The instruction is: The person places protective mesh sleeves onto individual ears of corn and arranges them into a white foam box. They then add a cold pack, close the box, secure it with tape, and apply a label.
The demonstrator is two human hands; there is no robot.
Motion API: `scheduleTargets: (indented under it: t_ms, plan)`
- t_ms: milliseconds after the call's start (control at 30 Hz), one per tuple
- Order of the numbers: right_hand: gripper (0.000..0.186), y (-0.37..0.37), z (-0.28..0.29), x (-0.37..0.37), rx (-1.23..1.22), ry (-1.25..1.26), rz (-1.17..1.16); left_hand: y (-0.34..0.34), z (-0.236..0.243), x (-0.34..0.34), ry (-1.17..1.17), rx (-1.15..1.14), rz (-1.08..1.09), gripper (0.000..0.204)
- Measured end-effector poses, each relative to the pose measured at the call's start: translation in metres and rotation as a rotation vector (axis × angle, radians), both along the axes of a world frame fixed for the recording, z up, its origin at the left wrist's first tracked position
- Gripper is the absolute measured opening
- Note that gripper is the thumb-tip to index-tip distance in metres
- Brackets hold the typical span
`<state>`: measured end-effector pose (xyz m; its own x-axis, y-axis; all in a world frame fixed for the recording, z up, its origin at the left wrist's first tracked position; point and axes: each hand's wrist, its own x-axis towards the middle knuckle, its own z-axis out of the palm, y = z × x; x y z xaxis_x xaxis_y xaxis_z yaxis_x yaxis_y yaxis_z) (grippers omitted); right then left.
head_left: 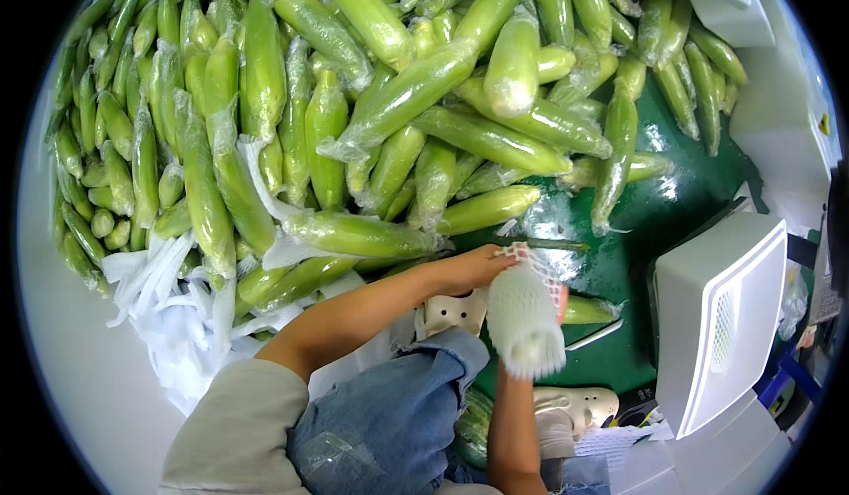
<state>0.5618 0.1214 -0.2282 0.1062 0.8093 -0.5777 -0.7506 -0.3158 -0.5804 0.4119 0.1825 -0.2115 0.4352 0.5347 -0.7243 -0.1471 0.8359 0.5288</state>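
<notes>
My left hand (486,265) grips the upper end of a white foam mesh sleeve or bundle of sleeves (525,327), held upright above my lap. My right hand (556,305) is mostly behind the mesh, with its fingers round the far side; whether anything is inside cannot be made out. Long green vegetables in clear film, like corn in husks (371,230), are heaped just beyond my hands. One more (591,310) lies behind the mesh at right.
A pile of white foam sleeves (177,345) lies at left. A white plastic box (716,318) stands at right on the green floor (663,168), inside pale walls (88,380). My cream shoes (579,406) and a dark green striped gourd (473,429) show near my legs.
</notes>
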Motion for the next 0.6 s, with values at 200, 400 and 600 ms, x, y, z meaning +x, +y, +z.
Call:
scheduleTargets:
  t_ms: [200, 400, 600]
  plan:
    - [0.05, 0.018, 0.06, 0.005, -0.189, 0.049, 0.156, 0.003, 0.044, 0.009, 0.16, 0.744, -0.008, 0.05]
    - [0.089, -0.012, 0.176, 0.142, -0.205, 0.081, 0.48, -0.059, 0.071, -0.069, 1.0, 1.351, -0.493, 0.039]
    - [0.07, 0.116, 0.236, 0.35, 0.097, -2.075, 0.561, -0.08, 0.082, -0.147, 1.409, 1.556, -0.907, 0.025]
